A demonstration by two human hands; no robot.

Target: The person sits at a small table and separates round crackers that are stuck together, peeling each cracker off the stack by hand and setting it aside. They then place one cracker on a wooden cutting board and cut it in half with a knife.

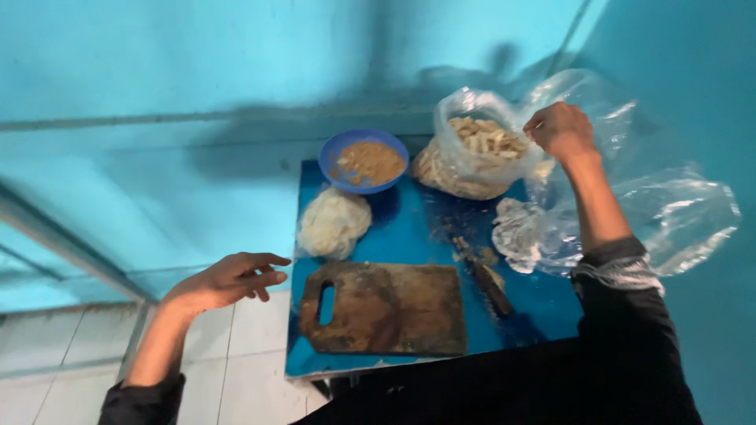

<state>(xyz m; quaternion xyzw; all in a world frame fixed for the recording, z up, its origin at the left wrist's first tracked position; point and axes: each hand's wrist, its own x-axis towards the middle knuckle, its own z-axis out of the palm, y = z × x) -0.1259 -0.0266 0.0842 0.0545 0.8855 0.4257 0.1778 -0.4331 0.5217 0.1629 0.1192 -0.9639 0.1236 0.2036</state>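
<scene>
Hands apart | right hand pinches rim of open bag of pale pieces, tabletop far right corner | left hand loose, empty, off left edge | board near edge bare, knife beside it untouched; cutting seemingly not begun

A blue bowl of brown paste sits on a blue table beside a dark brown cutting board.
</scene>
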